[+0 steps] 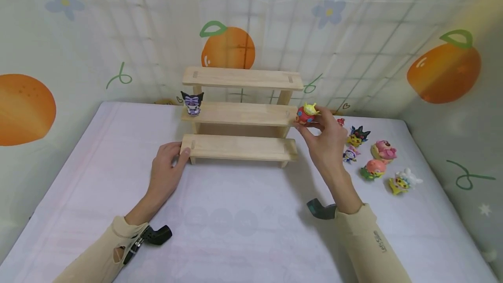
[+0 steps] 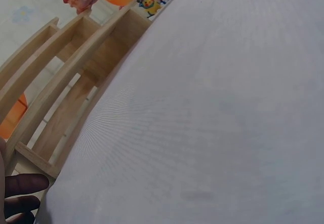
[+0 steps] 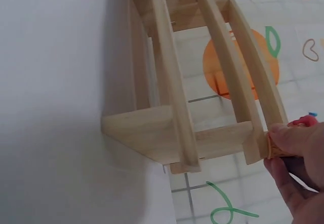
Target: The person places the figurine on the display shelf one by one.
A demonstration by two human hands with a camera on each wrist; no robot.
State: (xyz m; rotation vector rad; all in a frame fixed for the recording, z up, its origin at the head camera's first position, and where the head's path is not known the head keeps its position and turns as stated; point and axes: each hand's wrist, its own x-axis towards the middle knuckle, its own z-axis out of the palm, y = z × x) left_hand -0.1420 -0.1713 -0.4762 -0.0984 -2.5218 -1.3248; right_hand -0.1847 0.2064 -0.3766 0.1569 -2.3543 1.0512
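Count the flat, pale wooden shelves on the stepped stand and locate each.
3: the top shelf at the back, the middle shelf below it, the lowest shelf in front, with the left hand at its left end.

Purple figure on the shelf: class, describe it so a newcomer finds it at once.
Find the wooden shelf on the table. At the left end of its middle board stands a purple figure with pointed black ears. Unlike the red figure pinched by the right hand at the other end, it stands untouched.

Matt wooden shelf point(image 1: 239, 148); figurines point(image 1: 375, 168) apparently glossy plastic.
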